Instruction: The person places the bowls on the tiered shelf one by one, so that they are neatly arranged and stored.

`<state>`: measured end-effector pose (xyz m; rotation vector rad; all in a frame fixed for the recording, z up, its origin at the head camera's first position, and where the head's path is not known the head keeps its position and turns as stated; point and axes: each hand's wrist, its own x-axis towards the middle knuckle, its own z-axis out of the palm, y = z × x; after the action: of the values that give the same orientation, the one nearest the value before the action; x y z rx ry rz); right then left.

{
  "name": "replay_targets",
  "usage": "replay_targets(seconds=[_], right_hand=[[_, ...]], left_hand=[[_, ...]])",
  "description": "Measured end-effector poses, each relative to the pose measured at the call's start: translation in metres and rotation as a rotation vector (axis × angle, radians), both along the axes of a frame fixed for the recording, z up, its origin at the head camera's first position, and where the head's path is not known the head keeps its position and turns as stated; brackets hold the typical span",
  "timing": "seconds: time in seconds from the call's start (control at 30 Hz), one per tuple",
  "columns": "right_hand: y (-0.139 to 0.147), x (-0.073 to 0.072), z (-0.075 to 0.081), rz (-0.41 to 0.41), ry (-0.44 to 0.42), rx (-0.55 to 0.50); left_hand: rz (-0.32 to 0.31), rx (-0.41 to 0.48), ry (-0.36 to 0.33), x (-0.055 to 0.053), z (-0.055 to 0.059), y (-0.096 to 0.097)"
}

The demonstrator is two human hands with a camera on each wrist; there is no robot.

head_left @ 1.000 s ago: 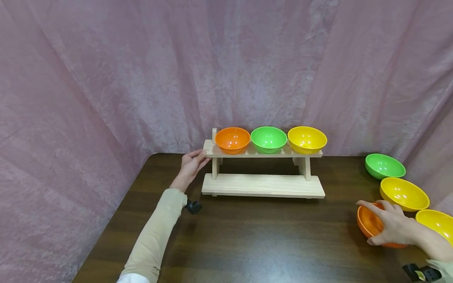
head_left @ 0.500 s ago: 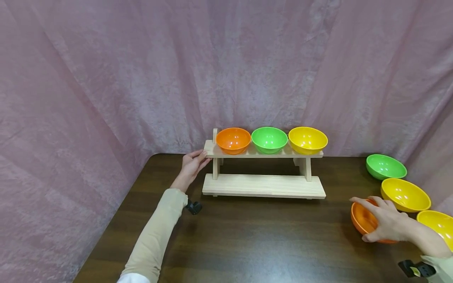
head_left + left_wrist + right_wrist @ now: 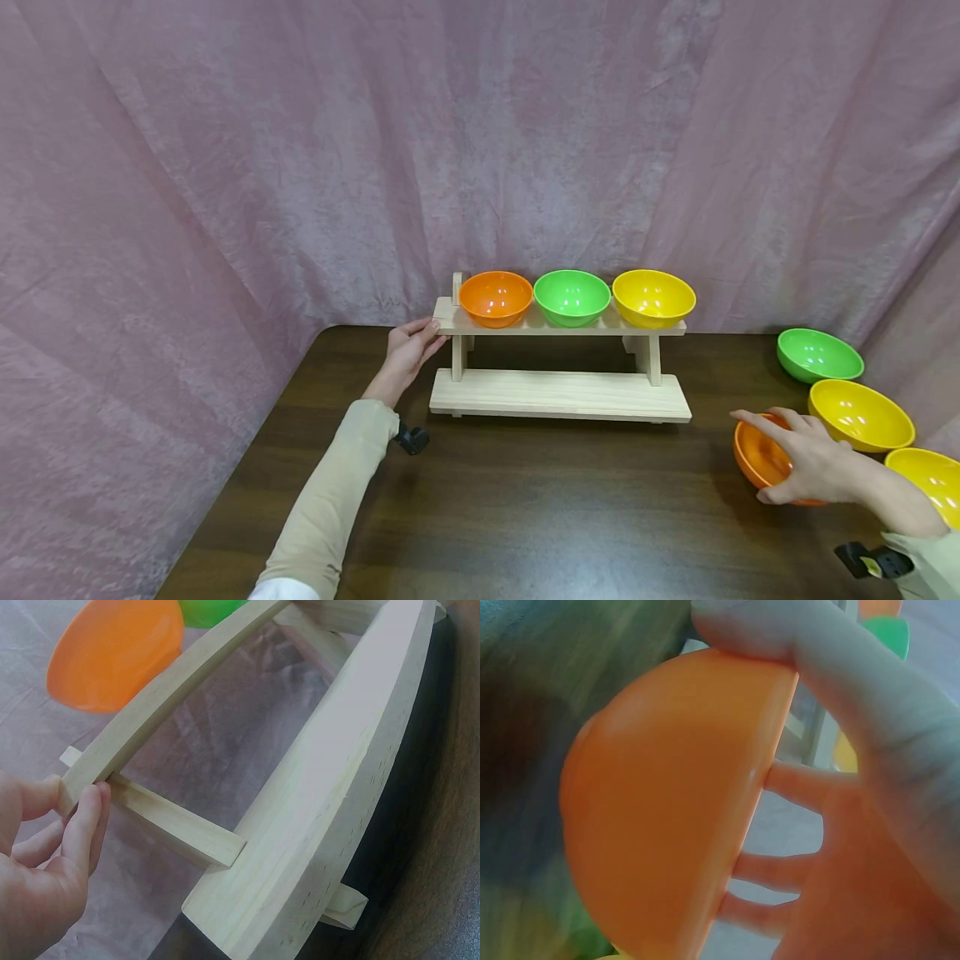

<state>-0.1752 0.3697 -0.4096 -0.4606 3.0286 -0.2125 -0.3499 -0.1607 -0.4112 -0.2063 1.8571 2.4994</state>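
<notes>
My left hand [image 3: 406, 356] pinches the left end of the upper board of a pale two-tier wooden rack [image 3: 558, 393], thumb on top and fingers beneath. An orange bowl [image 3: 496, 300], a green bowl [image 3: 572, 298] and a yellow bowl [image 3: 653, 299] stand in a row on that upper board. At the right, my right hand [image 3: 821, 462] spans another orange bowl [image 3: 756, 454] from above, thumb on its near side and fingers over its rim. In the right wrist view this held orange bowl [image 3: 660, 802] fills the middle, its rim toward the palm.
To the right of the rack, a green bowl [image 3: 819, 356] and two yellow bowls, one [image 3: 859, 417] behind the other [image 3: 930, 479], line the dark wooden table [image 3: 540, 508]. A pink curtain [image 3: 480, 142] hangs close behind the table.
My right hand has moved left and slightly away from me, taking the orange bowl with it. The left hand has stayed on the rack's upper board.
</notes>
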Motion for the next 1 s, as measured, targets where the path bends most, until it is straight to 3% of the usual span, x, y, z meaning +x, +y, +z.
replay_targets(seconds=[1.0], right_hand=[[-0.017,-0.014,0.008,0.061,0.010,-0.052]], left_hand=[[0.008,0.017,0.009,-0.002,-0.004,-0.001]])
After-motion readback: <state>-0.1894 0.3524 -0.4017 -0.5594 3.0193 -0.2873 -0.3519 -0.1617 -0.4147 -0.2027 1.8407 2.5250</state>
